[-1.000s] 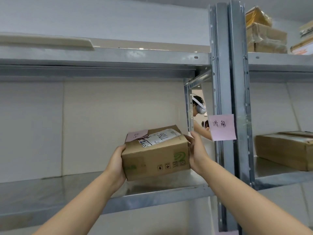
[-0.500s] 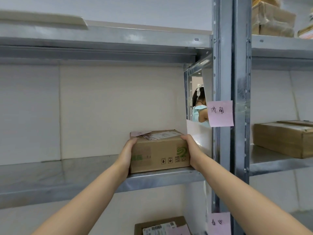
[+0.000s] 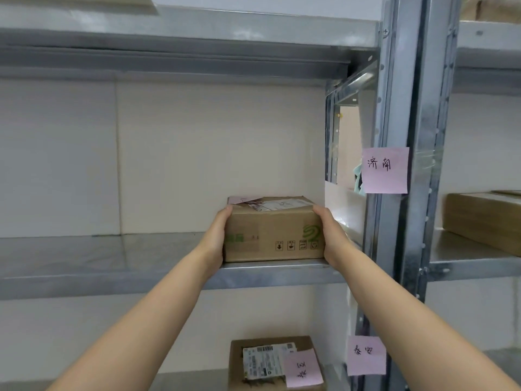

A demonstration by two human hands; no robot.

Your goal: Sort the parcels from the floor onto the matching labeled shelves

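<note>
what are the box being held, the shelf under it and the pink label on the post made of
The brown box looks like plain matte corrugated cardboard, with printed handling symbols and a paper label on top. The grey shelf appears to be galvanised sheet metal: dull sheen, faint reflections. The pink handwritten label seems to be a paper sticky note.

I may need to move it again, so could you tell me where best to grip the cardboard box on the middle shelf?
Take the cardboard box by its two short end faces, coming from the front, as the left hand and right hand do now. It sits flat at the shelf edge, with open space on both sides.
</note>
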